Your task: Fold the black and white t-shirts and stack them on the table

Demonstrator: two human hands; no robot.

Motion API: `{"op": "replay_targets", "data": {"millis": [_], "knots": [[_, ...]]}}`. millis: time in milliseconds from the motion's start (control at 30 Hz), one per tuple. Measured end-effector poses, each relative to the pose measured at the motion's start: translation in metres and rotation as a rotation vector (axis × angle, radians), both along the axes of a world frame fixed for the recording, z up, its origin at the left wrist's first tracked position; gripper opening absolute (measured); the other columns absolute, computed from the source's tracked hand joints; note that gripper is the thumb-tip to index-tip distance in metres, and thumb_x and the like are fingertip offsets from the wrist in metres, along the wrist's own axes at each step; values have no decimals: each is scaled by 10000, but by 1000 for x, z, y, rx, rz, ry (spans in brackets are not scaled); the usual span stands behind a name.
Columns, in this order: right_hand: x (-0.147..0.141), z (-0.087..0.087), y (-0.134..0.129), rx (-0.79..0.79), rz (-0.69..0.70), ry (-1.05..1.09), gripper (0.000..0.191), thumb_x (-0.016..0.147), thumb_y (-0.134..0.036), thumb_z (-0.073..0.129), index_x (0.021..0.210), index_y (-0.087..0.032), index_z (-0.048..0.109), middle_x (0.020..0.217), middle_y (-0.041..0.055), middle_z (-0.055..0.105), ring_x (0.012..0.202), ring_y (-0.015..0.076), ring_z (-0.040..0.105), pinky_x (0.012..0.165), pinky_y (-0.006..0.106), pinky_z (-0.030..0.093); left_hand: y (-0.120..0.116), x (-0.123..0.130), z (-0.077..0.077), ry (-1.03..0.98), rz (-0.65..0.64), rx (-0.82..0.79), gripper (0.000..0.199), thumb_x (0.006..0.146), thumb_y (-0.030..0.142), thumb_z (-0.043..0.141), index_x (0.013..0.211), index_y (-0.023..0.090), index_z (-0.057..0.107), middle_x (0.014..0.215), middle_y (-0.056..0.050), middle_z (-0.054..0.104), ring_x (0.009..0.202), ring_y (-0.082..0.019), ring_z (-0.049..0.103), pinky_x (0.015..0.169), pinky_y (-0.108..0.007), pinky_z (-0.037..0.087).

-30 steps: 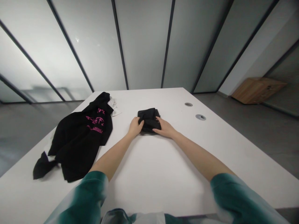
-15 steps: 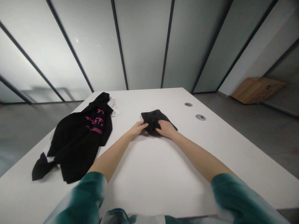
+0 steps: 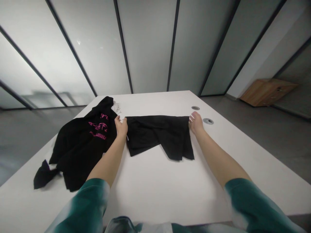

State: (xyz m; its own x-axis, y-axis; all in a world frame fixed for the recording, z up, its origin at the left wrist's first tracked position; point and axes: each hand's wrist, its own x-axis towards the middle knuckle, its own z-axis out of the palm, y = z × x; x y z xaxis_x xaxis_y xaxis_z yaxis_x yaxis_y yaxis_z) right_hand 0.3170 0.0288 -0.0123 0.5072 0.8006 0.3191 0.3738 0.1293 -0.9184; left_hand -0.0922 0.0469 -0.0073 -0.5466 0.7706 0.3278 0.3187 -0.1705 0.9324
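Observation:
A pair of black shorts (image 3: 155,129) is stretched out sideways at the middle of the white table (image 3: 155,191), its upper edge nearly straight and its two legs pointing toward me. My left hand (image 3: 121,127) pinches the upper left corner. At the upper right corner, my right hand (image 3: 196,123) has its fingers closed on the cloth edge. A small white tag (image 3: 127,138) shows on the left side of the shorts. Some creases run across the fabric.
Left of the shorts lies a rumpled black top with pink print (image 3: 85,145), partly over a white cloth (image 3: 116,107). Two round metal grommets (image 3: 208,121) sit in the table's right side. Frosted glass panels stand behind; a wooden cabinet (image 3: 267,92) is on the floor at right.
The black shorts went from a small bunched heap to spread wide. My left hand moved left and my right hand moved right, each to an upper corner.

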Motion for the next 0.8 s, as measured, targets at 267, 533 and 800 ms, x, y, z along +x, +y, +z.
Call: {"op": "replay_targets", "data": {"millis": [267, 533, 800], "knots": [[-49, 7, -24, -197, 501, -743, 407, 865, -570, 530, 754, -206, 676, 807, 63, 698, 831, 235, 637, 808, 355, 484, -27, 39, 8, 885, -670, -230, 404, 764, 619, 639, 770, 218, 686, 883, -99, 725, 934, -298, 671, 946, -424, 470], [-59, 6, -28, -280, 219, -1068, 497, 905, -523, 542, 1225, -157, 646, 1310, 173, 620, 1259, 356, 517, 1023, 474, 386, -33, 40, 6, 1046, -416, -246, 521, 809, 538, 655, 1193, 188, 616, 1322, -187, 596, 1286, -369, 497, 1105, -526, 324], [-73, 17, -38, -251, 593, -1123, 503, 823, -600, 633, 1122, -200, 694, 1206, 133, 665, 1099, 298, 610, 937, 397, 460, -41, 53, 6, 1129, -677, -177, 537, 744, 603, 689, 1087, 190, 697, 1243, -143, 637, 1171, -363, 581, 1042, -477, 418]]}}
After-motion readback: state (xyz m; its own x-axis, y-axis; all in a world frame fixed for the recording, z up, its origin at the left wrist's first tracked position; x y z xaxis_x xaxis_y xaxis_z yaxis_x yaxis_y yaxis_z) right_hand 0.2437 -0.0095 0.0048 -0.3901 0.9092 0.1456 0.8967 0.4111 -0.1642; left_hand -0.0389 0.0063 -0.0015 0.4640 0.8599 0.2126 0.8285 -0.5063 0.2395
